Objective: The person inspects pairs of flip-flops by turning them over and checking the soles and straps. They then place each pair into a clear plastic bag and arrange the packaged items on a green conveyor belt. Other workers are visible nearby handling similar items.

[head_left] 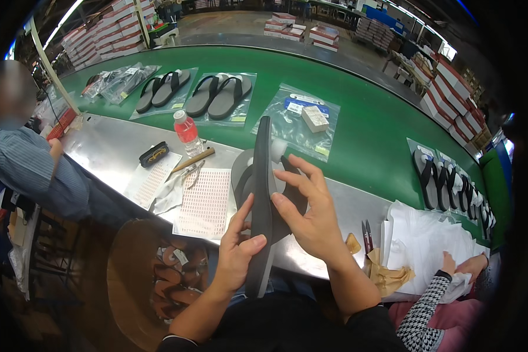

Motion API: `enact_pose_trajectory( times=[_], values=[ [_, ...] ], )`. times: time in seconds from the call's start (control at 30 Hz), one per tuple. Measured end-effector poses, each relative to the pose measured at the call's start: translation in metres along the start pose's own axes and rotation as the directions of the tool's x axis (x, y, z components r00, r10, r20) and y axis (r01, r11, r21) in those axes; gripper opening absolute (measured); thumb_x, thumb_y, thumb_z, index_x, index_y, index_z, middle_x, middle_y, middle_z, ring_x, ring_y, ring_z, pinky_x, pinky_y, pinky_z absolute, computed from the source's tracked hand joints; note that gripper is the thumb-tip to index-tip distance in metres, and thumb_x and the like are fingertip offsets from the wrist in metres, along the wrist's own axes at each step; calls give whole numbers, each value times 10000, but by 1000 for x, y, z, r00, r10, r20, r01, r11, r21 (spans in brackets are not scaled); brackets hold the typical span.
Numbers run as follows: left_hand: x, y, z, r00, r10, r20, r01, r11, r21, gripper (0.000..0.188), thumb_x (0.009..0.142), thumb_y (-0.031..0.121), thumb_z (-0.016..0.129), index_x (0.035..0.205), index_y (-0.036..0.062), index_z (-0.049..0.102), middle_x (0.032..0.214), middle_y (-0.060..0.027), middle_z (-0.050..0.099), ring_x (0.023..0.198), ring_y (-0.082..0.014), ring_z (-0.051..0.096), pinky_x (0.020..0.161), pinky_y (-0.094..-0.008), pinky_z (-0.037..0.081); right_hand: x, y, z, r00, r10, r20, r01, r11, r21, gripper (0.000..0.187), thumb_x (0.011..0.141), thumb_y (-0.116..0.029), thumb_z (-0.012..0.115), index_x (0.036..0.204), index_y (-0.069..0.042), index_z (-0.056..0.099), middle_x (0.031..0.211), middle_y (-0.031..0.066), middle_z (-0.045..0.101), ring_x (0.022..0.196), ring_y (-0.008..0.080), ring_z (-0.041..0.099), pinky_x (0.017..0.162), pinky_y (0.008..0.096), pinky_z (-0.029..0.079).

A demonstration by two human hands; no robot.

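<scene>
A dark grey flip-flop (263,193) is held up on edge in front of me, its sole seen from the side. My left hand (239,252) is closed round its lower part, thumb on one side and fingers on the other. Higher up, my right hand (308,205) grips it from the right with thumb and fingertips; the strap side is partly hidden by that hand. Another grey flip-flop (239,170) lies behind it on the metal table, mostly covered. White stuffing paper (278,148) shows beside the held one's upper part.
Printed sticker sheets (202,205), a hammer (192,159), a bottle (186,132) and a black-and-yellow tool (154,154) lie left. Bagged flip-flops (229,97) rest on the green belt (358,117). At right, a co-worker's hands (466,267) touch white paper (422,246); another person stands left.
</scene>
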State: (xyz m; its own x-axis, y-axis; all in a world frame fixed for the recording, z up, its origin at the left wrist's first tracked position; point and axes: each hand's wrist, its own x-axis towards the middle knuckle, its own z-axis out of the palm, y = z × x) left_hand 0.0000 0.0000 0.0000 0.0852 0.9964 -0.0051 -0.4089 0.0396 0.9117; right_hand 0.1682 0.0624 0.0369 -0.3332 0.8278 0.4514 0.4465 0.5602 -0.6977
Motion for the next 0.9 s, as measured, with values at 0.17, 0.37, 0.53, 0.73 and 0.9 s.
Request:
enact_pose_trajectory(
  times=[0.17,0.37,0.53,0.73,0.9],
  values=[
    [11,-15,4,994,108,-35,-104,990,99,783,834,212,652,1525,82,307,1345,-138,463,1053,-150,530,842,-247,450,-10,2,17,923,253,-292,-156,935,317,713,875,-215,720,1450,12,366,1487,223,343,1317,338,439,1057,407,379],
    [31,-52,-9,950,307,62,-286,771,569,620,915,303,619,1468,102,422,1515,-225,317,1317,-306,412,1058,-392,352,-39,31,28,837,533,122,-437,519,734,443,1037,-293,477,1333,37,494,1269,130,564,1177,168,515,1006,299,398],
    [46,-99,-14,979,205,-5,-34,185,982,651,855,335,676,1413,69,472,1535,-313,202,1449,-449,141,1122,-588,187,-39,62,33,819,562,-119,-395,702,592,401,1046,-321,458,1228,19,566,1191,95,588,1098,159,535,954,303,413],
    [48,-121,-27,938,346,-1,-101,277,956,734,789,245,742,1418,15,441,1541,-334,167,1446,-457,161,1145,-531,206,-42,87,32,770,630,-101,-481,677,557,418,1042,-344,459,1217,21,566,1160,113,589,1076,179,543,952,308,408],
    [57,-106,-49,977,189,-96,-171,971,169,648,900,88,632,1456,-62,334,1479,-223,379,1346,-271,411,1109,-355,328,-43,104,58,770,634,-64,-499,662,560,454,1038,-383,461,1225,21,550,1126,64,601,963,119,534,836,282,425]
  ],
)
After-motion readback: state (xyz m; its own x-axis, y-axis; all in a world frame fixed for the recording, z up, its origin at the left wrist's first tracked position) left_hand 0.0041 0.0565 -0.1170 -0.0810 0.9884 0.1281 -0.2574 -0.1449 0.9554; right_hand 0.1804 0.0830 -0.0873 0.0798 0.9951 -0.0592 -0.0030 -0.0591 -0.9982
